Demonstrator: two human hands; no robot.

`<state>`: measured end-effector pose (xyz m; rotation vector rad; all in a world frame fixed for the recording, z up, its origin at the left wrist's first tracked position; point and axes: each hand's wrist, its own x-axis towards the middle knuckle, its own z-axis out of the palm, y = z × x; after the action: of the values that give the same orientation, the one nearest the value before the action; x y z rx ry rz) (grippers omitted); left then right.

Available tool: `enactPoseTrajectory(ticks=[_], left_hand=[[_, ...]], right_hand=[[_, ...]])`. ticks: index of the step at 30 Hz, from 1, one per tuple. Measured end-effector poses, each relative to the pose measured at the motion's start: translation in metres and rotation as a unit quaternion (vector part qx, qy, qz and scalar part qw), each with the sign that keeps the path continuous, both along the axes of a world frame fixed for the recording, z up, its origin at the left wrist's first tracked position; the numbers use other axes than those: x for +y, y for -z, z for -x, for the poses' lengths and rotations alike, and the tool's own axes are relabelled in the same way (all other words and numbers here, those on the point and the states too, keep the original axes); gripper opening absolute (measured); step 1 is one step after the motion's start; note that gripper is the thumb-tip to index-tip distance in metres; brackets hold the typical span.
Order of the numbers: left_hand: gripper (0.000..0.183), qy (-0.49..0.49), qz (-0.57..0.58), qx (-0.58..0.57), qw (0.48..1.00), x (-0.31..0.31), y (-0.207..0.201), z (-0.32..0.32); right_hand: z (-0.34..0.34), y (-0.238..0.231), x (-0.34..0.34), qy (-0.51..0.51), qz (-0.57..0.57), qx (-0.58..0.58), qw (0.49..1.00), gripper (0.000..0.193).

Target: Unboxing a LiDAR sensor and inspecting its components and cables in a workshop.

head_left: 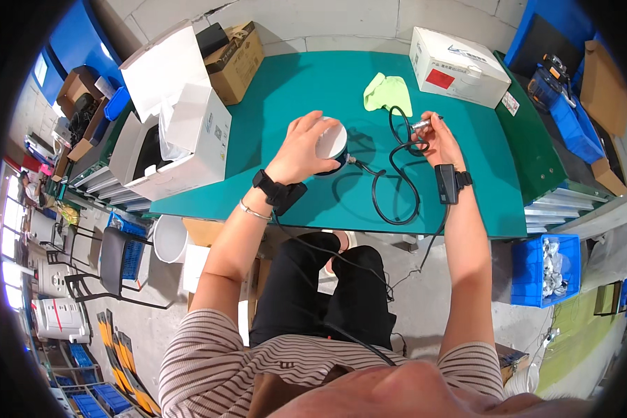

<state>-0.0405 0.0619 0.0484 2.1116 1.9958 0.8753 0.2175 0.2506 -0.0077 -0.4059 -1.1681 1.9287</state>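
Note:
My left hand [301, 145] is closed around a round device [333, 142] with a white top and a dark lower part, standing on the green tabletop [296, 83]. A black cable [374, 195] leaves the device's right side through a metal fitting and lies in loose loops. To the right, my right hand [439, 145] grips the silver metal cable connector [421, 124] between thumb and fingers, a little above the table. A loop of cable hangs beside that hand. Just beyond it lies a crumpled light-green cloth [389, 94]. Each wrist wears a black strapped unit.
An open white box [196, 132] with plastic wrap inside stands at the left, beside a brown carton [234, 64]. A closed white box [458, 66] sits at the back right. A blue bin [545, 272] of wrapped parts is right of the table; thin cables hang over my lap.

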Motion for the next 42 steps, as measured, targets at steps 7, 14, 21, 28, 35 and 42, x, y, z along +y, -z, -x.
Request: enactPoseTrajectory(ticks=[7, 14, 21, 28, 35, 42], left_hand=[[0.075, -0.048, -0.013, 0.0, 0.999, 0.031, 0.0, 0.016], [0.053, -0.084, -0.171, -0.035, 0.981, 0.051, -0.013, -0.004], [0.029, 0.223, 0.11, -0.607, 0.755, 0.039, 0.01, -0.041], [0.029, 0.213, 0.131, -0.584, 0.773, 0.042, 0.024, -0.051], [0.016, 0.199, 0.076, -0.578, 0.788, 0.049, 0.028, -0.038], [0.017, 0.189, 0.02, -0.668, 0.719, 0.047, 0.019, -0.028]], right_hand=[[0.004, 0.004, 0.003, -0.005, 0.013, 0.029, 0.999, 0.026], [0.0, -0.002, -0.003, -0.02, 0.014, 0.042, 0.999, 0.025], [0.007, 0.001, -0.011, -0.125, -0.053, 0.048, 0.99, 0.031], [0.008, -0.007, -0.027, -0.166, -0.055, -0.021, 0.984, 0.033], [0.036, -0.029, -0.06, -0.096, -0.109, -0.061, 0.987, 0.038], [0.055, -0.036, -0.048, -0.123, -0.045, 0.068, 0.989, 0.039]])
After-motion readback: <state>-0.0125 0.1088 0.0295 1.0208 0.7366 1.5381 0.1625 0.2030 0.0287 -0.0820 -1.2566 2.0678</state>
